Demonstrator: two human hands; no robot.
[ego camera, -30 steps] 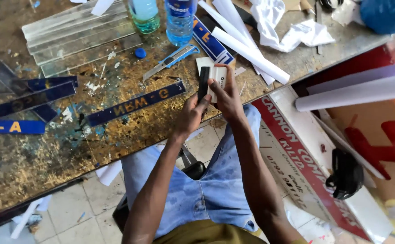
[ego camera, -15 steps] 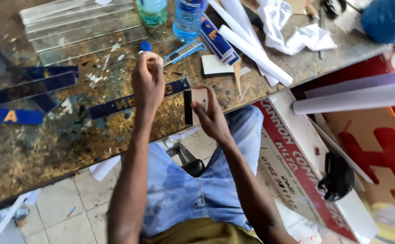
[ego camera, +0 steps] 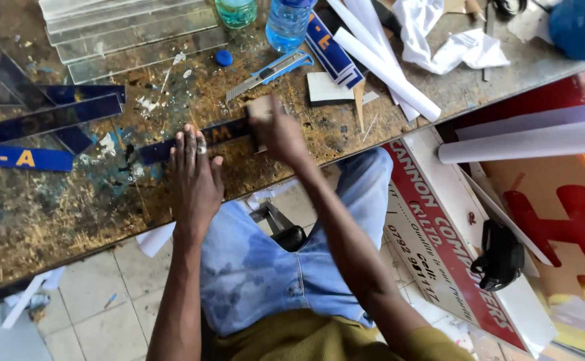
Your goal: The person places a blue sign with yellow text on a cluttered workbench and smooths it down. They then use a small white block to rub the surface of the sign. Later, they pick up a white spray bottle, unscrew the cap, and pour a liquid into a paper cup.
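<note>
My left hand (ego camera: 194, 175) lies flat, fingers together, pressing down on a dark blue strip with yellow letters (ego camera: 229, 132) that lies across the worn workbench (ego camera: 52, 214). My right hand (ego camera: 280, 131) is blurred with motion at the strip's right end. It grips a small pale block (ego camera: 261, 107) that rests on the strip. A blue utility knife (ego camera: 270, 72) lies just beyond the strip, untouched.
More blue lettered strips (ego camera: 22, 158) lie at the left. Clear acrylic strips (ego camera: 132, 30), two bottles (ego camera: 286, 23), white rolls (ego camera: 386, 70), crumpled white cloth (ego camera: 453, 47) and a small white card (ego camera: 329, 87) sit at the back. A red-and-white signboard (ego camera: 453, 247) leans at the right.
My left hand came back from reaching over the bench and now presses flat on the strip. My right hand moved forward from the table edge onto the strip's right end.
</note>
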